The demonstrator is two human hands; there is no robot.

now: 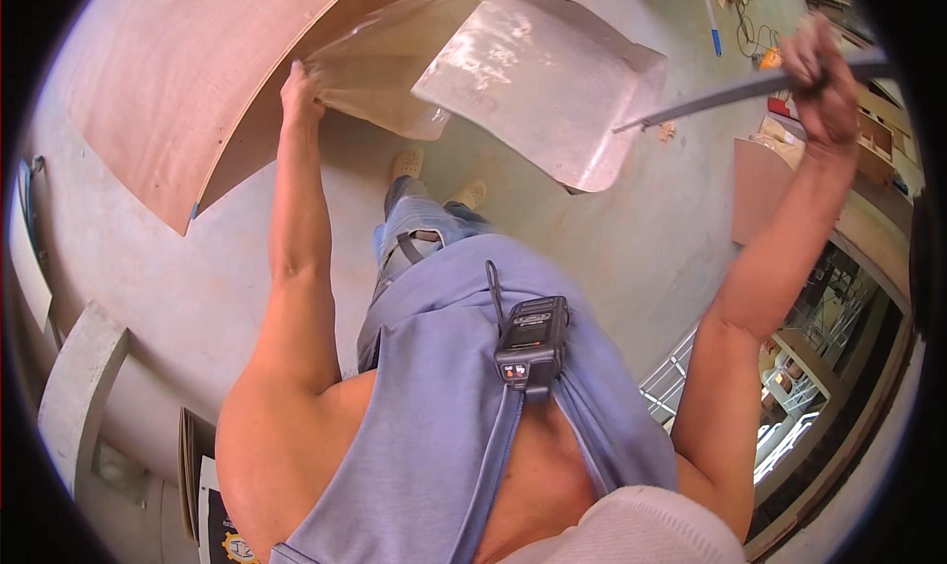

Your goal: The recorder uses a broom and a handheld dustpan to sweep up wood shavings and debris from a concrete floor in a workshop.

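In the head view, the left hand [302, 93] is pinching the edge, a sound hold, of likely soft, slippery clear plastic film [385, 83], while the right hand [829, 99] is gripping the handle [720, 98] of a probably stiff, light scoop shovel [538, 86] hanging beside it above the floor [631, 258].

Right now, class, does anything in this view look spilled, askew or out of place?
Yes, mildly. Small brownish scraps lie loose on the floor, seen just beside the shovel in the right hand, like an unswept spill. Toward the top right, a dark cord lies in messy loops, not neatly coiled.
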